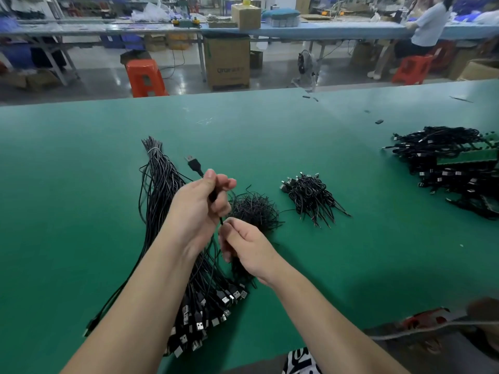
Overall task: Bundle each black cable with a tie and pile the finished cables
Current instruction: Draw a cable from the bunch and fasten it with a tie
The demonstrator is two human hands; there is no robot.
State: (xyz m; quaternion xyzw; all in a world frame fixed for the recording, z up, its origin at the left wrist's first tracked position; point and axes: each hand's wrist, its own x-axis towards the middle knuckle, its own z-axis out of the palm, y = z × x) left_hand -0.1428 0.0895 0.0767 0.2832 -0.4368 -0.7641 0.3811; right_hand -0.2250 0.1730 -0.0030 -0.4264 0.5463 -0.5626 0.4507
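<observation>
Your left hand [199, 209] grips the limp, light USB cable [194, 164]; right hand [247, 248] fingers pinch its thin wire at five o'clock; hold near the folds.

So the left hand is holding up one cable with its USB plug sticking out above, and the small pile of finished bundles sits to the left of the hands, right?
Not quite. The head view shows the small pile of finished bundles to the right of the hands, not the left. The rest holds: the left hand grips one cable, and its USB plug sticks out above.
</observation>
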